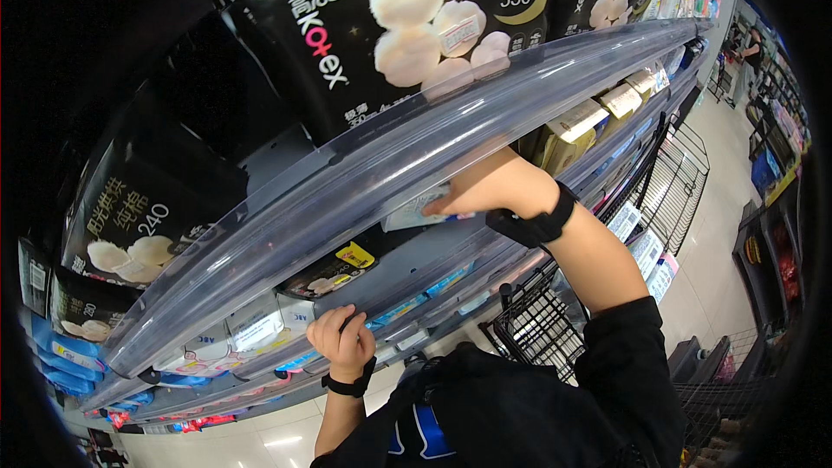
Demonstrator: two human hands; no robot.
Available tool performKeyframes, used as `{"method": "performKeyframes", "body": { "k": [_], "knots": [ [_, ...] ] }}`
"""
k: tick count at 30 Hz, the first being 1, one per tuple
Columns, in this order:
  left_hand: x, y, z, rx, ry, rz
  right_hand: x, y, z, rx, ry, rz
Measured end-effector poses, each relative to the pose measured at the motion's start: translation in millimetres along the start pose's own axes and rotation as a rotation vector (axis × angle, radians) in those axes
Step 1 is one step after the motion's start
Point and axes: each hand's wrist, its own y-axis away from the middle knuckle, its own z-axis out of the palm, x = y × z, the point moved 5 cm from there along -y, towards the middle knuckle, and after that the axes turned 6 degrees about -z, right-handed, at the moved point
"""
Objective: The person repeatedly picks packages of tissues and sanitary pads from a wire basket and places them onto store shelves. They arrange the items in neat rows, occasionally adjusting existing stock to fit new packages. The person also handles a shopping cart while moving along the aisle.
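My right hand (491, 188) reaches in under the clear plastic front rail (364, 149) of a store shelf. Its thumb lies against a pale, glossy package (416, 209); the other fingers are hidden behind the rail. Lower left, my left hand (342, 338) rests with curled fingers at the edge of the lower shelf, beside white ABC packages (257, 325). A black package with a yellow label (331, 270) lies between the hands. Large black Kotex packages (416, 32) stand on the shelf above.
Gold-coloured boxes (572, 133) line the shelf right of my right hand. A black wire cart (543, 322) stands at my right, with more packages (643, 250) near it. Blue packages (65, 357) sit at far left. A person (751, 55) stands down the aisle.
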Motion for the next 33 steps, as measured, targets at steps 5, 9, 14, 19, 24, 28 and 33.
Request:
{"method": "performKeyframes", "body": {
  "k": [5, 9, 14, 19, 24, 28, 33],
  "knots": [
    [-2.4, 3.8, -2.6, 0.009, -0.040, -0.013, 6.1, -2.6, 10.8, -0.066, 0.015, -0.093],
    [-2.2, 5.7, -1.6, 0.037, -0.049, -0.013, 18.5, 11.6, 10.0, -0.053, 0.007, 0.033],
    [-1.0, 5.0, 3.8, 0.059, -0.054, 0.004, 37.4, 0.2, 36.5, -0.087, -0.111, 0.065],
    [1.6, 1.7, 1.0, 0.039, -0.052, 0.002, 36.1, -28.3, 40.2, -0.239, -0.113, 0.159],
    [1.6, 2.3, 0.9, 0.026, -0.044, -0.007, 35.7, -40.1, 48.1, -0.207, -0.099, 0.117],
    [0.8, 3.2, 0.6, 0.032, -0.057, -0.006, 34.8, -43.7, 51.8, -0.173, -0.097, 0.070],
    [1.1, 1.2, 0.5, 0.022, -0.044, 0.004, 31.8, -38.8, 45.6, -0.050, -0.094, -0.040]
  ]
}}
